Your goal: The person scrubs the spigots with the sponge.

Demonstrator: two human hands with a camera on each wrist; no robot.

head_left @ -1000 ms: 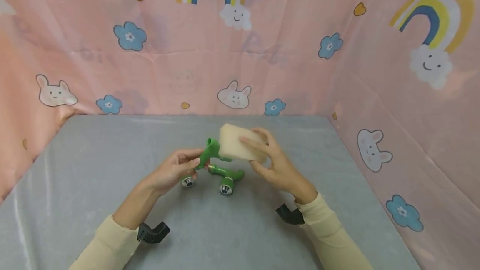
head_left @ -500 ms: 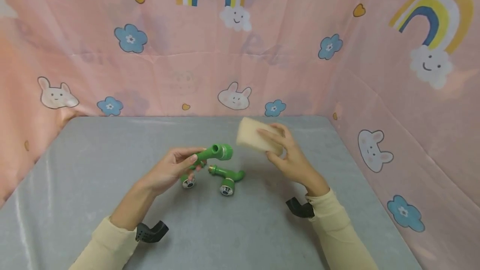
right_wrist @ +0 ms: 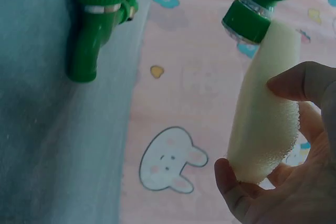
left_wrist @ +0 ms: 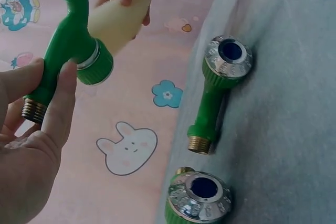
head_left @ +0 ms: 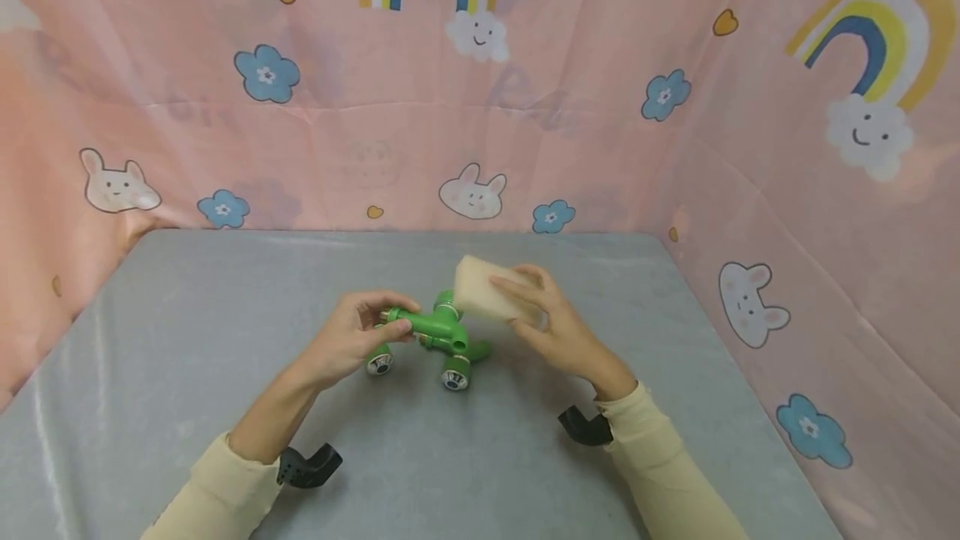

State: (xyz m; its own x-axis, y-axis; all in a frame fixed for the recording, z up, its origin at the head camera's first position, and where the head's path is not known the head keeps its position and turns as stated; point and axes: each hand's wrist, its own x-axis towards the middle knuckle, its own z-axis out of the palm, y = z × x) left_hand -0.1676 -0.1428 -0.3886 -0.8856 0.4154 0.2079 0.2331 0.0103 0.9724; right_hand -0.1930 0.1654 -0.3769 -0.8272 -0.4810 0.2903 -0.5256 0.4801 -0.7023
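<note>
My left hand point(head_left: 341, 344) pinches a green tap point(head_left: 427, 323) by its pipe near the brass threaded end, above the table. Its round collar faces away from me in the head view. A cream sponge point(head_left: 483, 286) is in my right hand point(head_left: 562, 327), thumb on one face and fingers on the other. In the right wrist view the sponge point(right_wrist: 265, 108) meets the collar of the held tap point(right_wrist: 249, 22) and seems to touch it. Two more green taps with chrome-ringed heads lie below: one tap point(left_wrist: 210, 98) and another tap point(left_wrist: 199, 198), the latter partly cut off.
A grey cloth-covered table point(head_left: 187, 298) lies beneath both hands. Behind it and at the sides hangs a pink printed curtain point(head_left: 315, 140). Black curved wrist mounts, left mount point(head_left: 309, 467) and right mount point(head_left: 585, 426), jut inward from the sleeves.
The sponge drew away to the right from the tap, then came back left against it. My left hand has turned the tap, so its spout end now points toward me.
</note>
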